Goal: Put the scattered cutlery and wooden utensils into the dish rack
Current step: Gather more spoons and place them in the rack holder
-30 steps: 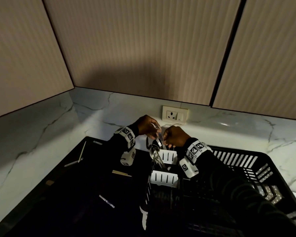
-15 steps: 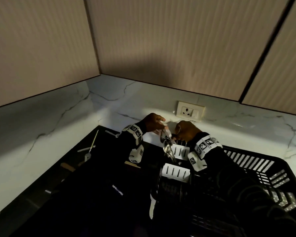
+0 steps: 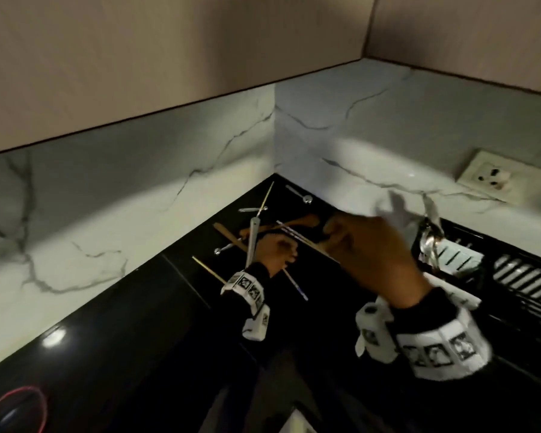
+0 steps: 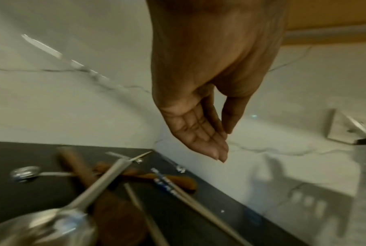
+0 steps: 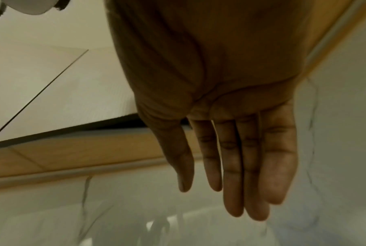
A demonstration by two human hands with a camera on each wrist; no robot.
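Scattered cutlery lies in the corner of the black counter (image 3: pixel 156 323): a long metal spoon (image 3: pixel 253 235), a wooden spoon (image 3: pixel 294 221), a wooden spatula (image 3: pixel 231 237), chopsticks (image 3: pixel 297 237) and small spoons (image 3: pixel 297 193). My left hand (image 3: pixel 278 251) hovers just above this pile, empty, with straight fingers pointing down (image 4: pixel 225 146); below it lie the metal spoon (image 4: pixel 72 208) and the wooden spoon (image 4: pixel 83 169). My right hand (image 3: pixel 372 242) is raised between the pile and the rack, blurred, flat and empty (image 5: pixel 215 199). At the right stands the black dish rack (image 3: pixel 528 276), whose white cutlery holder (image 3: pixel 456 257) has metal spoons (image 3: pixel 431 242) upright in it.
Marble backsplash walls meet at the corner behind the pile. A wall socket (image 3: pixel 487 178) sits above the rack. A thin stick (image 3: pixel 208 270) and a slim utensil (image 3: pixel 295 284) lie nearer me. A red-ringed object (image 3: pixel 13 410) shows at the bottom left.
Both hands have let go of the spoons at the cutlery holder. The left hand has moved left to the pile in the corner, and the head view has swung left.
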